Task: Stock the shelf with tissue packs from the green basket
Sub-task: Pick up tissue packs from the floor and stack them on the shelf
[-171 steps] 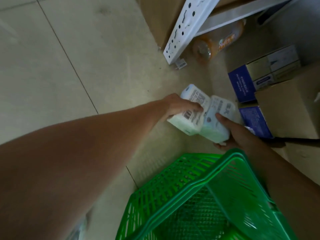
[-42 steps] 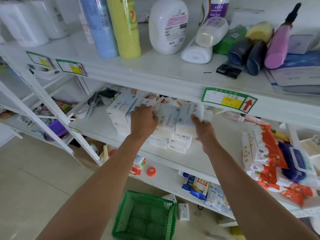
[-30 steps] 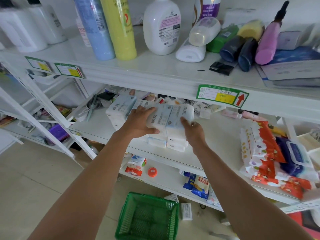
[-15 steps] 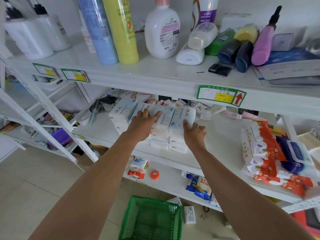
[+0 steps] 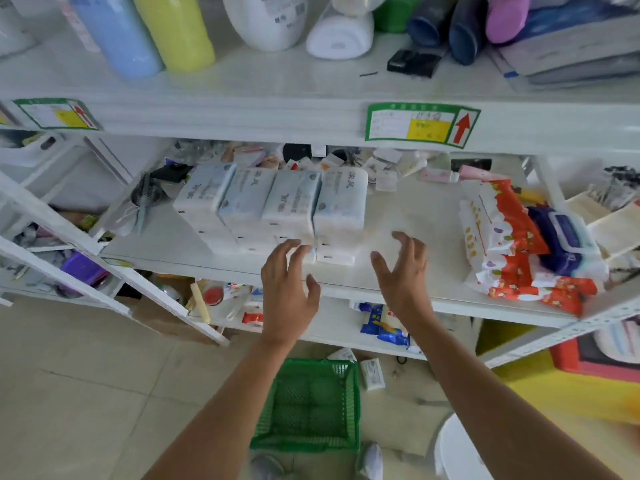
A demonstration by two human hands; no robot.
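Observation:
Several pale blue-and-white tissue packs [image 5: 273, 202] sit stacked side by side in rows on the middle white shelf [image 5: 415, 216]. My left hand [image 5: 287, 289] hovers just in front of the stack with fingers spread, holding nothing. My right hand [image 5: 401, 268] hangs to the right of it, fingers relaxed and spread, also holding nothing. The green basket [image 5: 311, 407] stands on the floor below my arms and looks empty inside. One small white pack [image 5: 372, 374] lies on the floor beside the basket.
Red-and-white wipe packets [image 5: 502, 237] and a dark blue wipes pack [image 5: 564, 244] lie at the shelf's right. Bottles, among them a yellow one [image 5: 176, 29], crowd the upper shelf. A slanted white rack upright [image 5: 69, 244] stands at left. Small goods fill the lower shelf [image 5: 346, 330].
Both hands let go of the top tissue packs and pulled back toward the shelf's front edge; the packs stay on the stack. The view dropped slightly and moved closer.

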